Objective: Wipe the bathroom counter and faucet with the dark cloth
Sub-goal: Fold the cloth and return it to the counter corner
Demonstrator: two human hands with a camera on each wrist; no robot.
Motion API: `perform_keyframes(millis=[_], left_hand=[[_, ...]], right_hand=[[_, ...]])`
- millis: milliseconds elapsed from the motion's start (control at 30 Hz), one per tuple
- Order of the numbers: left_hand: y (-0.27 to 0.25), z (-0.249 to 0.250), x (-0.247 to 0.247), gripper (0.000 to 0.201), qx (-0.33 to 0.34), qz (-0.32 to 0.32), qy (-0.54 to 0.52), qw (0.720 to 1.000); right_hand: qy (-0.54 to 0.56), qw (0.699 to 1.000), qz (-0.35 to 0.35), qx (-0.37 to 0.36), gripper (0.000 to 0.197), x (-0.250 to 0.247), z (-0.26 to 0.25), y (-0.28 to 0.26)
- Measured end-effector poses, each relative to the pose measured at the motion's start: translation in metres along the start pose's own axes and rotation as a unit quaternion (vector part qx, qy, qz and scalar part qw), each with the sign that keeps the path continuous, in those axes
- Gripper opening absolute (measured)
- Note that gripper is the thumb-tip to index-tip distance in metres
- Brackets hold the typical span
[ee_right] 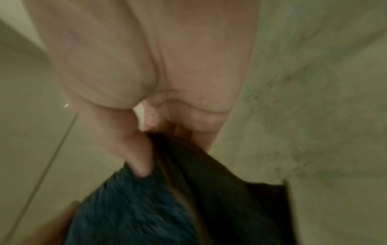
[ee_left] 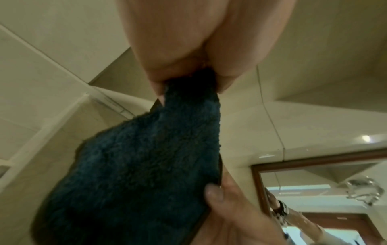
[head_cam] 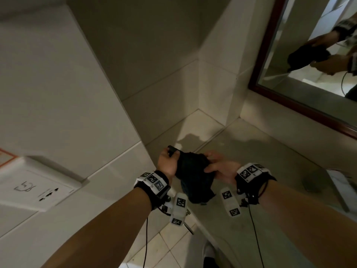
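A dark blue fluffy cloth (head_cam: 193,175) hangs in the air between both hands, above the left end of the pale stone counter (head_cam: 270,151). My left hand (head_cam: 170,157) pinches its upper left corner. My right hand (head_cam: 216,167) grips its right side, thumb and fingers curled into the fabric. In the left wrist view the cloth (ee_left: 146,165) droops from my left hand (ee_left: 188,79), and the right hand's thumb (ee_left: 213,194) presses on its lower edge. In the right wrist view my right hand (ee_right: 159,145) holds bunched cloth (ee_right: 146,207). A chrome faucet (ee_left: 364,189) shows only as a mirror reflection.
A wood-framed mirror (head_cam: 289,101) hangs on the wall above the counter at the right. Tiled walls (head_cam: 58,93) form a corner close on the left, with a white wall socket (head_cam: 38,186). A tiled floor (head_cam: 164,248) lies below the counter's front edge.
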State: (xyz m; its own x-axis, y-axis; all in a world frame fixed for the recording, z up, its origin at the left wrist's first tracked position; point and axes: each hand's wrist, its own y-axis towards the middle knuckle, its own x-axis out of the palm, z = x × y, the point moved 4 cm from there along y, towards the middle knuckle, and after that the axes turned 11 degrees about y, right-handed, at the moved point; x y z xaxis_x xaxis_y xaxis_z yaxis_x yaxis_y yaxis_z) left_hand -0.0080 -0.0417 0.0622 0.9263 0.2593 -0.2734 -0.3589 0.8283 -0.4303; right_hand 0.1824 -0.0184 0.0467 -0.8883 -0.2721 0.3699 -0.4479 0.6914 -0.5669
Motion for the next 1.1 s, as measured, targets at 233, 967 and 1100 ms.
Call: perform_keyframes(millis=[233,967,1100], left_hand=[[-0.035,0.008,-0.002,0.076,0.057,-0.101,0.055,0.992],[-0.074,0.035,-0.019,0.062,0.124,-0.078,0.298,0.943],[-0.076,0.047,-0.02,0.017,0.165,-0.036,0.363,0.916]], right_hand=[[-0.04,0.998,0.053,-0.02,0.056,-0.003,0.005,-0.03],[-0.327,0.922,0.122,-0.169,0.046,0.009,-0.028,-0.098],[-0.388,0.88,0.17,-0.214,0.018,0.011,-0.04,-0.102]])
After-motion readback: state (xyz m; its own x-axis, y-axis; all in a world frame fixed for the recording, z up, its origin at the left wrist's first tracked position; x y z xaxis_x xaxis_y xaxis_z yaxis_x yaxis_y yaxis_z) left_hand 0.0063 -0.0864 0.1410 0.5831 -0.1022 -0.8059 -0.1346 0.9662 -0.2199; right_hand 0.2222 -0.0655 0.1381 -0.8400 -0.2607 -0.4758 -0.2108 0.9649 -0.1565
